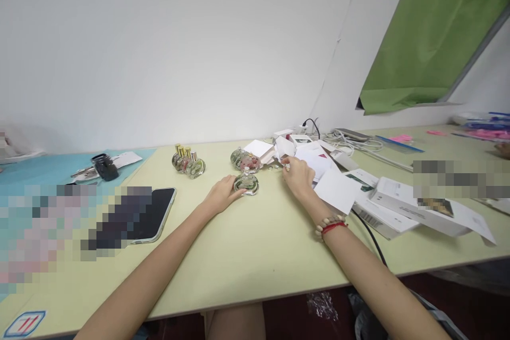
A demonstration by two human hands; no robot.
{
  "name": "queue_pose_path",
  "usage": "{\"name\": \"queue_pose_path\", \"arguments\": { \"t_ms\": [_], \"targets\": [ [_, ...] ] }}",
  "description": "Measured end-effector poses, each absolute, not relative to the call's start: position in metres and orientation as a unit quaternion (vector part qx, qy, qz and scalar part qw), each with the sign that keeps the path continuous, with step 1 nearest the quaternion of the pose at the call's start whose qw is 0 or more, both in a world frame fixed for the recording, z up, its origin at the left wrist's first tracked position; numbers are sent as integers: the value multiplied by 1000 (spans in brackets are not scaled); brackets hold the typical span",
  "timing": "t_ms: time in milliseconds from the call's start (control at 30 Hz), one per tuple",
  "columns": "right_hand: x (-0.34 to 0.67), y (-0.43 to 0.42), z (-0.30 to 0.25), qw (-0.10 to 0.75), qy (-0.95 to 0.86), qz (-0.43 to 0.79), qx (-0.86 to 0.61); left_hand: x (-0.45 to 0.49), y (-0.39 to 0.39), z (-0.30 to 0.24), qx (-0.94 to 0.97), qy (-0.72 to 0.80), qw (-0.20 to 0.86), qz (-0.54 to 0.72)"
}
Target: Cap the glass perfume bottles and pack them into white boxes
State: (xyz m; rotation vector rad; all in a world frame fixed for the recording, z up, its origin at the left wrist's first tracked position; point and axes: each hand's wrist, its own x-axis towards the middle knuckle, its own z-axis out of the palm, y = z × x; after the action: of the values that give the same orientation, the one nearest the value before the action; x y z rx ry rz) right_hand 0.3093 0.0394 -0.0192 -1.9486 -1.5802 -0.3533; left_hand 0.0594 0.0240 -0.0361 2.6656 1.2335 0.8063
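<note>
- From my end, I see the left hand (223,193) near the center of the frame, its thumb and fingers holding the left side of the green bottle (246,184).
- The bottle stands on the table (239,260), just right of the lower center of that hand's reach, its clear neck pointing up.
- I have the right hand (298,174) right of center, fingers curled and fingertips narrow; I cannot tell whether they pinch anything.
- Small clear bits (273,168) lie just left of those fingertips.
- Behind the green bottle, I make out more bottles (251,163), one reddish, close together.
- Left of center I see a row of bottles with gold tops (181,151).
- Farther left lie a phone (164,212) and, on a blue sheet (137,158), a dark jar (104,167).
- A white card (335,191) lies beside the right forearm, with white boxes (398,199) farther right.
- In the upper right I see green cloth (434,37).
</note>
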Motion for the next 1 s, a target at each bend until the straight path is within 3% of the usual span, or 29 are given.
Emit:
{"name": "queue_pose_path", "arguments": {
  "t_ms": [167,367,833,1000],
  "targets": [
    [312,46,-28,246,-591,-219,-736,60,23,-36,873,404,49,269],
    [311,46,-32,192,-610,-205,-741,61,22,-35,872,409,46,266],
    [310,47,-29,271,-637,-190,-697,61,23,-34,874,405,59,262],
    [310,45,-29,214,-684,-169,-677,61,21,-32,872,407,71,264]
  ]
}}
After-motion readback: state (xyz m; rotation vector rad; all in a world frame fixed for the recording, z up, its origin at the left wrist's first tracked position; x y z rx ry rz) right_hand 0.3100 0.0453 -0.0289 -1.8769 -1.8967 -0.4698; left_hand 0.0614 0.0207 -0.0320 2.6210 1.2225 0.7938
